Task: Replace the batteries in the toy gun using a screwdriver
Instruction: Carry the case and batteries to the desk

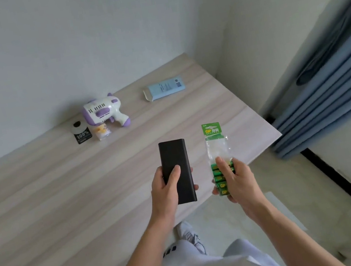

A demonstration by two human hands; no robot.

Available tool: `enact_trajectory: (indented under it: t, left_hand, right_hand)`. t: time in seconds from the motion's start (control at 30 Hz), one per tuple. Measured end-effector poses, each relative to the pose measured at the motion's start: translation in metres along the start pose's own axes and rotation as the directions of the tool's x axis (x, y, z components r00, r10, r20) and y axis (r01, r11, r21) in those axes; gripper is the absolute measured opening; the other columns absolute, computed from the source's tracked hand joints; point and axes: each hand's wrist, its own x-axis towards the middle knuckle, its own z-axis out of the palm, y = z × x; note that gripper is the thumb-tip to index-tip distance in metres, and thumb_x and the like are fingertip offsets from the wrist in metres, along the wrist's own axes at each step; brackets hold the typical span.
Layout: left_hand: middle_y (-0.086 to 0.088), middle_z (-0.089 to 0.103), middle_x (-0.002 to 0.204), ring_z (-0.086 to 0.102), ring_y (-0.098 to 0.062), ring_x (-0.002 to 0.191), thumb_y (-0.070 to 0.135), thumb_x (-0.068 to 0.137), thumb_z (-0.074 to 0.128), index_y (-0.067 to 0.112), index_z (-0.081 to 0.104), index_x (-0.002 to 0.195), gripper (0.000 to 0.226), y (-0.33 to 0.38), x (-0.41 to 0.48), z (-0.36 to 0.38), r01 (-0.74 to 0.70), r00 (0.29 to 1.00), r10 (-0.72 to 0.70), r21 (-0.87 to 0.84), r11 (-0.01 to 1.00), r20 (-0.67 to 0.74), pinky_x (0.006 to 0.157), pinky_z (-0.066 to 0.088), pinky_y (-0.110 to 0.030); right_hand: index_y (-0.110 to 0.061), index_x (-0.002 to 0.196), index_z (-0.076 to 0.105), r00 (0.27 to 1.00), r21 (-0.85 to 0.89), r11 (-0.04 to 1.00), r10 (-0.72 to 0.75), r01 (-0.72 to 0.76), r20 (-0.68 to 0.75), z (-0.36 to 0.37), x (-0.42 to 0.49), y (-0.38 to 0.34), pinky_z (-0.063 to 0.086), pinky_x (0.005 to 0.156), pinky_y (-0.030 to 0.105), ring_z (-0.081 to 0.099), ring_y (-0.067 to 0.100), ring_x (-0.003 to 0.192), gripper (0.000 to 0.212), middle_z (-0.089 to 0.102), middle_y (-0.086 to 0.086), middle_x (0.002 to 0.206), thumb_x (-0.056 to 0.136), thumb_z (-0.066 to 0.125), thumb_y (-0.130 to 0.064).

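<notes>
A white and purple toy gun [105, 113] lies on the wooden table [41, 203] near the wall, with a small yellow-labelled bottle [102, 132] fixed under it. My left hand [166, 190] grips a flat black case [177, 170] above the table's near edge. My right hand [237, 180] holds a green pack of batteries [216, 149] by its lower end, where several green cells sit; the clear upper part and green header stick up. No screwdriver is visible.
A black tag reading 100% [81, 133] lies left of the gun. A light blue box [164, 88] lies at the table's far right. Blue curtains [336, 92] hang right of the table. My legs and shoe [188, 233] stand on the tiled floor.
</notes>
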Motion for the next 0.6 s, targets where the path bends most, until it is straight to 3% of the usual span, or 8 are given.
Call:
enact_trajectory:
  t: [0.13,0.33,0.6]
  left_hand:
    - [-0.007,0.076,0.099,0.073,-0.036,0.074,0.026,0.100,0.057,0.017,0.057,0.119,0.021,0.008,0.013,-0.003,0.006,0.998,-0.008,-0.029,1.000,-0.058,0.067,0.060,-0.042]
    - [-0.008,0.076,0.098,0.072,-0.035,0.072,0.023,0.100,0.056,0.016,0.058,0.117,0.018,0.016,0.023,0.000,0.008,0.985,-0.026,-0.107,0.994,-0.169,0.064,0.060,-0.039]
    - [-0.006,0.076,0.100,0.073,-0.034,0.073,0.025,0.100,0.056,0.017,0.057,0.120,0.021,0.019,0.025,0.016,-0.024,0.927,-0.053,-0.198,0.980,-0.370,0.064,0.060,-0.038]
  right_hand:
    - [-0.007,0.097,0.056,0.998,-0.022,1.000,-0.004,0.006,0.070,0.008,0.022,-0.016,0.037,0.036,0.020,0.070,0.027,0.059,0.034,0.067,0.013,0.076,0.101,0.051,-0.041]
    - [-0.007,0.098,0.058,0.983,-0.111,0.993,-0.009,0.029,0.181,0.013,0.051,-0.028,0.038,0.037,0.018,0.071,0.025,0.059,0.036,0.068,0.015,0.077,0.100,0.050,-0.042]
    - [-0.005,0.094,0.056,0.912,-0.180,0.979,-0.008,0.090,0.410,0.015,0.094,-0.049,0.040,0.038,0.016,0.063,0.022,0.058,0.033,0.065,0.016,0.077,0.102,0.049,-0.037]
